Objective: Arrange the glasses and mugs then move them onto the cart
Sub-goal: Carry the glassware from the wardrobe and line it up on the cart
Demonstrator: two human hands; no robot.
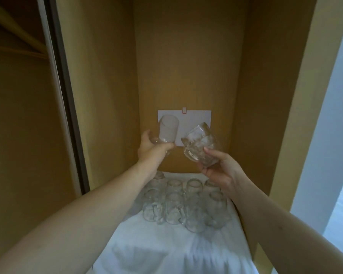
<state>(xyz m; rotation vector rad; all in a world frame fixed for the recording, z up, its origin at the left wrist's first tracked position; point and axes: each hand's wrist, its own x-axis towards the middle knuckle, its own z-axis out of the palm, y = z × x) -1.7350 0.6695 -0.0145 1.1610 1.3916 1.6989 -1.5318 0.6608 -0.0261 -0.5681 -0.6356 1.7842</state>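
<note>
I have a clear glass tumbler (168, 129) raised in my left hand (151, 151), held by its lower end with the fingers curled round it and its other end tilted up and a little left, so that it shows against a white card (194, 119) fixed to the far wall of the wooden alcove (186, 56). My right hand (219, 171) holds up a clear glass mug (201, 144), thumb pressed on its near side and fingers wrapped beneath, the mug tipped so that its mouth points up and right and its handle hangs at the lower left. The two pieces are near each other in the air, apart, with the tumbler to the left. Both grips are closed firmly round the glass. Below them, at the far end of the shelf, a cluster of clear glasses and mugs (184, 206) stands in close rows, mouths down as far as I can tell, many touching their neighbours; my left forearm crosses over the cluster's left edge. They sit on a rumpled white cloth (166, 252) that covers the shelf from the near edge to the far wall. A small red-edged clip (184, 110) sits at the top of the card. To the left, past a dark door edge (67, 115), wooden hangers (14, 36) hang in the next compartment. A pale wall (328, 135) runs down the right.
</note>
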